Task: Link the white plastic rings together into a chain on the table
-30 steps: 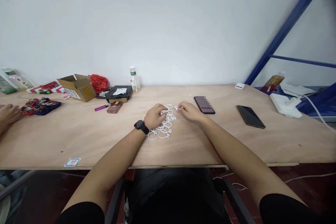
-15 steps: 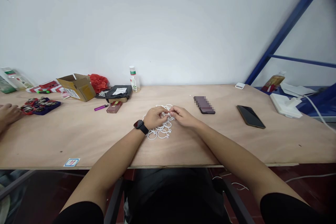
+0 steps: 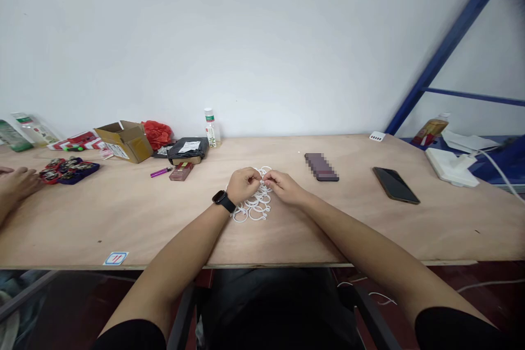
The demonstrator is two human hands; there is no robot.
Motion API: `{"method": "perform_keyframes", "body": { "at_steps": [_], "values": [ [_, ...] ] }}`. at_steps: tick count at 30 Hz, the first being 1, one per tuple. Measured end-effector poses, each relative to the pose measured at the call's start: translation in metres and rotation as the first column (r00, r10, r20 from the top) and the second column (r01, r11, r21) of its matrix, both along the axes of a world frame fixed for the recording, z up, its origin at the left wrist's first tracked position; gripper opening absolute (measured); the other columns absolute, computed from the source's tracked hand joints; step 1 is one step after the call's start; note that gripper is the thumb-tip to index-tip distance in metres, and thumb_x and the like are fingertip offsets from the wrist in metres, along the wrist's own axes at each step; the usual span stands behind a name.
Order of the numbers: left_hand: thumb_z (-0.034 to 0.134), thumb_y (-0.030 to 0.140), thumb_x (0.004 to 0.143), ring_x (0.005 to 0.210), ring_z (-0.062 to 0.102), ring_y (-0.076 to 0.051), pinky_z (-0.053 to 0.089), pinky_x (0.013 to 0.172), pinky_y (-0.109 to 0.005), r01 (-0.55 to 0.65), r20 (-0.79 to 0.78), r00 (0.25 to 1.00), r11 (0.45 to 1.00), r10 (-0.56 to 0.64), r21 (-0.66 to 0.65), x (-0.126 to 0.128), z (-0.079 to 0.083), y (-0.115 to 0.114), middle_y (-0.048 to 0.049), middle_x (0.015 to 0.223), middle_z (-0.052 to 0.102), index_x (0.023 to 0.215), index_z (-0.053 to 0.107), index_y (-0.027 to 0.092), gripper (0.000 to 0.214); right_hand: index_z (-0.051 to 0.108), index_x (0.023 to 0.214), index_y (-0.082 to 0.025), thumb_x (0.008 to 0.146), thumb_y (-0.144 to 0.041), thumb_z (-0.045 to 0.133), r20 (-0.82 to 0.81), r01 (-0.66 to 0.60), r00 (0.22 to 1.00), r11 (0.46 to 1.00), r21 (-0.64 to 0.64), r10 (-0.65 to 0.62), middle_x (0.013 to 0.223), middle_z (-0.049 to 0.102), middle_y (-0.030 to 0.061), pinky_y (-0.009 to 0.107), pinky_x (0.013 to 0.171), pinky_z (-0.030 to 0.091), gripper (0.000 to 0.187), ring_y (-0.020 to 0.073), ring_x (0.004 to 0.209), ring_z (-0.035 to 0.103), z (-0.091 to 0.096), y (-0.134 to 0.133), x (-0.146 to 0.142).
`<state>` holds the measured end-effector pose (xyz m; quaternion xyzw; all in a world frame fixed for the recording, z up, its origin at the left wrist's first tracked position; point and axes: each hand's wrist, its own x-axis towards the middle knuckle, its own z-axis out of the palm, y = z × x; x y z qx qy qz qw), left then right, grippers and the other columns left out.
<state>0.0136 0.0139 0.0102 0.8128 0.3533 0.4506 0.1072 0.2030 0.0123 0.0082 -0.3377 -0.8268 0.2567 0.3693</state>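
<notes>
Right hand (image 3: 284,186) shifted left, meeting left hand (image 3: 241,186) | both hands pinched closed on white rings (image 3: 254,203) | fingertips nearly touching

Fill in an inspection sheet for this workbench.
Surface: plywood tabletop, blue-bordered card near its front edge.
Job's things: white rings in an overlapping cluster, partly covered by the hands.
Clutter: two phones at right; open cardboard box, black parcel, dark-red carton and bottle at left.
Hands: left hand and right hand fingertips meet over the rings; grip too small to tell.
Cables: white cable at far right.
Surroundings: wall, blue frame, another person's hand at far left.
</notes>
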Motion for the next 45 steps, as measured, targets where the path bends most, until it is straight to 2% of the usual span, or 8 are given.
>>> {"method": "perform_keyframes", "body": {
  "at_steps": [5, 10, 15, 19, 24, 29, 36, 45],
  "values": [
    [0.059, 0.023, 0.082, 0.089, 0.064, -0.018, 0.049, 0.089, -0.035, -0.078, -0.009, 0.997, 0.997, 0.078, -0.005, -0.012, 0.001, 0.01, -0.0066, 0.107, 0.071, 0.109, 0.067, 0.019, 0.029, 0.065, 0.093, -0.02, 0.089, -0.03, 0.055, 0.009, 0.154, 0.988, 0.981, 0.114, -0.156, 0.09, 0.062, 0.0051, 0.03, 0.071, 0.042, 0.014, 0.0173, 0.077, 0.055, -0.002, 0.008, 0.012],
    [0.046, 0.049, 0.093, 0.12, 0.056, -0.025, 0.039, 0.106, -0.044, -0.247, -0.16, 0.961, 0.96, 0.226, -0.129, -0.034, -0.009, 0.03, -0.0098, 0.124, 0.065, 0.111, 0.069, 0.021, 0.041, 0.068, 0.099, -0.02, 0.088, -0.032, 0.057, 0.057, 0.247, 0.964, 0.955, 0.167, -0.259, 0.106, 0.064, 0.0098, 0.037, 0.089, 0.044, 0.02, 0.023, 0.1, 0.058, -0.013, 0.027, 0.024],
    [0.036, 0.057, 0.095, 0.136, 0.043, -0.028, 0.032, 0.111, -0.047, -0.207, -0.33, 0.935, 0.953, 0.126, -0.223, -0.038, -0.024, 0.04, -0.0113, 0.143, 0.05, 0.13, 0.058, 0.022, 0.054, 0.058, 0.129, -0.024, 0.091, -0.046, 0.054, 0.255, 0.139, 0.954, 0.986, 0.093, -0.158, 0.143, 0.049, 0.0127, 0.053, 0.111, 0.028, 0.045, 0.031, 0.134, 0.04, -0.028, 0.042, 0.019],
    [0.037, 0.054, 0.096, 0.134, 0.045, -0.025, 0.033, 0.111, -0.043, -0.08, -0.377, 0.926, 0.967, -0.018, -0.242, -0.026, -0.024, 0.033, -0.0106, 0.14, 0.053, 0.132, 0.056, 0.021, 0.053, 0.053, 0.137, -0.026, 0.091, -0.051, 0.053, 0.355, 0.015, 0.935, 1.0, 0.023, -0.022, 0.149, 0.041, 0.0119, 0.053, 0.114, 0.024, 0.053, 0.0313, 0.14, 0.033, -0.033, 0.041, 0.015],
    [0.039, 0.054, 0.095, 0.124, 0.054, -0.021, 0.037, 0.11, -0.037, 0.107, -0.363, 0.915, 0.972, -0.179, -0.209, -0.017, -0.016, 0.018, -0.0063, 0.131, 0.062, 0.13, 0.058, 0.023, 0.05, 0.058, 0.13, -0.025, 0.087, -0.05, 0.06, 0.321, -0.108, 0.944, 0.992, 0.071, 0.08, 0.138, 0.055, 0.0096, 0.045, 0.109, 0.035, 0.05, 0.0281, 0.127, 0.049, -0.025, 0.031, 0.02],
    [0.044, 0.056, 0.093, 0.117, 0.058, -0.024, 0.042, 0.105, -0.038, 0.078, -0.428, 0.89, 0.976, -0.159, -0.202, -0.013, -0.014, 0.013, -0.0093, 0.126, 0.064, 0.126, 0.061, 0.02, 0.052, 0.063, 0.122, -0.022, 0.087, -0.048, 0.06, 0.326, -0.117, 0.942, 0.99, 0.082, 0.084, 0.122, 0.065, 0.01, 0.042, 0.099, 0.043, 0.043, 0.0271, 0.113, 0.058, -0.016, 0.026, 0.022],
    [0.048, 0.053, 0.092, 0.114, 0.06, -0.024, 0.043, 0.103, -0.038, 0.054, -0.441, 0.888, 0.982, -0.13, -0.18, -0.014, -0.018, 0.015, -0.0101, 0.123, 0.066, 0.126, 0.06, 0.019, 0.05, 0.063, 0.121, -0.022, 0.084, -0.048, 0.065, 0.339, -0.102, 0.938, 0.991, 0.086, 0.067, 0.12, 0.065, 0.0101, 0.04, 0.096, 0.044, 0.045, 0.0267, 0.11, 0.059, -0.017, 0.026, 0.022],
    [0.053, 0.054, 0.089, 0.105, 0.064, -0.022, 0.048, 0.094, -0.034, 0.032, -0.397, 0.912, 0.984, -0.101, -0.177, -0.012, -0.014, 0.012, -0.0096, 0.115, 0.069, 0.117, 0.065, 0.018, 0.047, 0.067, 0.114, -0.021, 0.076, -0.047, 0.074, 0.275, 0.003, 0.96, 0.982, 0.191, -0.057, 0.108, 0.068, 0.0107, 0.04, 0.091, 0.046, 0.046, 0.0257, 0.103, 0.06, -0.021, 0.029, 0.022]
  ]
}}
